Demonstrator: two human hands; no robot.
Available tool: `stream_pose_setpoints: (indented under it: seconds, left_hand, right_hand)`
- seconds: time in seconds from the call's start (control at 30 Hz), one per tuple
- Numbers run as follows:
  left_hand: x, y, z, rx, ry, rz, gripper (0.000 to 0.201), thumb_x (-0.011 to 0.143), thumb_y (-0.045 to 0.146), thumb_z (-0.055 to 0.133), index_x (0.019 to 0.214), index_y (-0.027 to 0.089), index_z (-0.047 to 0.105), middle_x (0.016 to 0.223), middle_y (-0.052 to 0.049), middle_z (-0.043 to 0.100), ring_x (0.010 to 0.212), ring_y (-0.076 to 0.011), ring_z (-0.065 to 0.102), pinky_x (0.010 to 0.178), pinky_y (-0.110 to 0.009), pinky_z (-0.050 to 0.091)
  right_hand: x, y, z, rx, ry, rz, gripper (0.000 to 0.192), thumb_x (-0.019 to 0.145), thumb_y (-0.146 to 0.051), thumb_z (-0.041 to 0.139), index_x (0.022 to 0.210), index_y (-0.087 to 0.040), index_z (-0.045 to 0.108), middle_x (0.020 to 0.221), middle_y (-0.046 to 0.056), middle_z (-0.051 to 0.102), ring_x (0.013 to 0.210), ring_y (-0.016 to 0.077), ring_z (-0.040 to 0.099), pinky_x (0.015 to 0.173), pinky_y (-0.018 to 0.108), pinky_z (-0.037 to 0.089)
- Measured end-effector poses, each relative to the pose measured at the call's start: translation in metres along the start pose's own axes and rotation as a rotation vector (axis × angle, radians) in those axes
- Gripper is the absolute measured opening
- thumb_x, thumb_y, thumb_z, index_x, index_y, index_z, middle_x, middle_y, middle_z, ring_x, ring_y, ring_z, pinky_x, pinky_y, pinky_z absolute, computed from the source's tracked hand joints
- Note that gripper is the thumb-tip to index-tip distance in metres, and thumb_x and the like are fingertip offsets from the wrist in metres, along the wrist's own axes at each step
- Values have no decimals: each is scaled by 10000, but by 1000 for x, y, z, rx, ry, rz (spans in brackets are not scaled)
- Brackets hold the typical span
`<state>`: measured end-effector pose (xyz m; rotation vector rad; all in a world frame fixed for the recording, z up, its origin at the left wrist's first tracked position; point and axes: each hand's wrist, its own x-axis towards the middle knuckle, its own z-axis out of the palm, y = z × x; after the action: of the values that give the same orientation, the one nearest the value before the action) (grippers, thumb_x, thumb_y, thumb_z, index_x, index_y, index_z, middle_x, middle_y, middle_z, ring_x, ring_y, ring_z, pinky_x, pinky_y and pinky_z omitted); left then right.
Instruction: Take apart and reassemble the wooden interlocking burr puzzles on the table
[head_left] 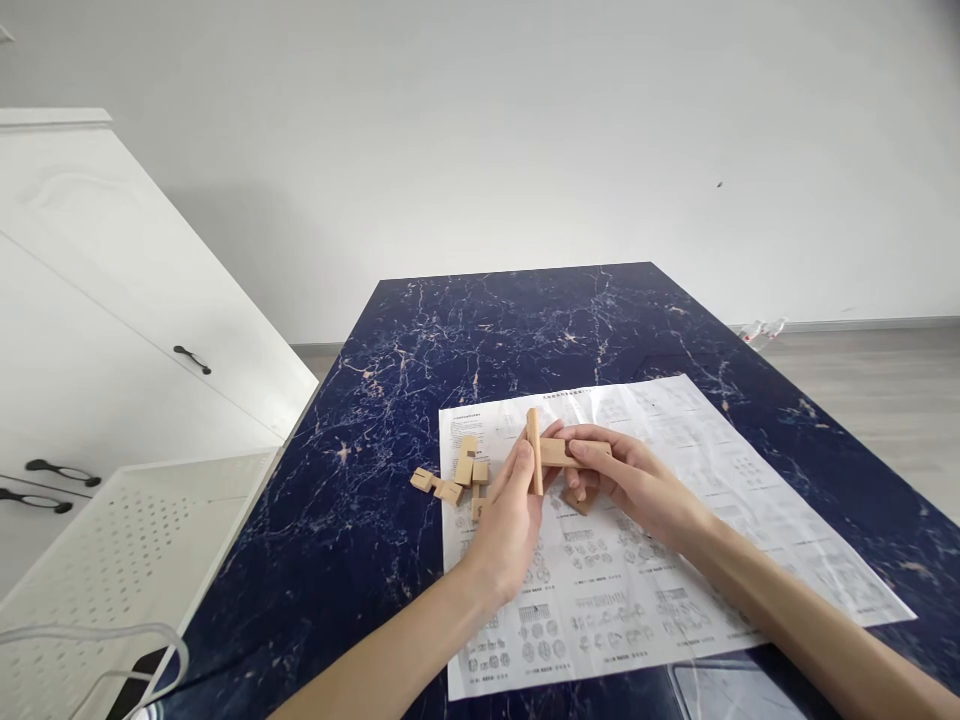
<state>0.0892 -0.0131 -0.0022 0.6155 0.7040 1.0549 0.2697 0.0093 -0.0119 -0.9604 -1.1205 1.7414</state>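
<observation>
My left hand (508, 522) holds an upright wooden puzzle bar (534, 452) above a printed instruction sheet (720, 520). My right hand (637, 482) grips a second wooden piece (556, 453) lying crosswise against the upright bar. Under my right hand another wooden piece (581, 497) rests on the sheet. Several loose wooden pieces (463, 472) lie to the left of my left hand, partly on the sheet's left edge and partly on the table.
The sheet lies on a dark blue marbled table (480, 330). A white perforated tray (127, 540) with a clear tube stands at the table's left, beside a white cabinet (112, 330). A grey floor (862, 380) lies to the right.
</observation>
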Motion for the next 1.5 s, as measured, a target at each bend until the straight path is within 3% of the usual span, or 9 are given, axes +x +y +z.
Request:
stream_pose_setpoints:
  seconds: [0.2,0.4,0.73,1.13,1.5]
  left_hand:
    - [4,-3,-4,11,-18,-5,424,1094,472,570,1498,370,643,1634,3,557,1617,-273,342,1342,-431,244]
    - [5,-4,-5,-2,-30,15,441,1094,480,564,1514,361,626,1607,-16,587,1604,-293,370,1336,-472,250]
    - [6,-5,-6,2,-49,4,491,1071,504,602,1524,315,617,1566,-74,616,1577,-343,390,1311,-523,247]
    - [9,-10,-12,69,-94,20,615,1081,581,526,1644,345,450,1568,-80,610,1578,-353,383,1325,-577,177]
    - [7,-7,-12,91,-108,16,517,1111,533,506,1582,323,542,1532,-75,633,1526,-333,446,1284,-548,291]
  right_hand:
    - [-3,-3,9,-68,-35,-30,405,1000,-578,698,1218,-237,700,677,-36,519,579,147,399,641,351,425]
    - [-4,-1,13,-61,-18,-46,405,1021,-580,667,1232,-234,671,686,-36,473,606,154,354,644,351,388]
    - [-4,3,8,-39,-32,-47,320,1057,-519,649,1205,-237,682,708,-29,480,634,153,368,666,350,387]
    - [-4,8,13,-37,2,-80,294,1078,-494,624,1233,-251,679,733,-20,505,660,161,387,647,347,326]
    - [-6,1,10,-71,-6,-49,348,1058,-523,641,1212,-216,698,714,-30,463,662,158,388,669,343,360]
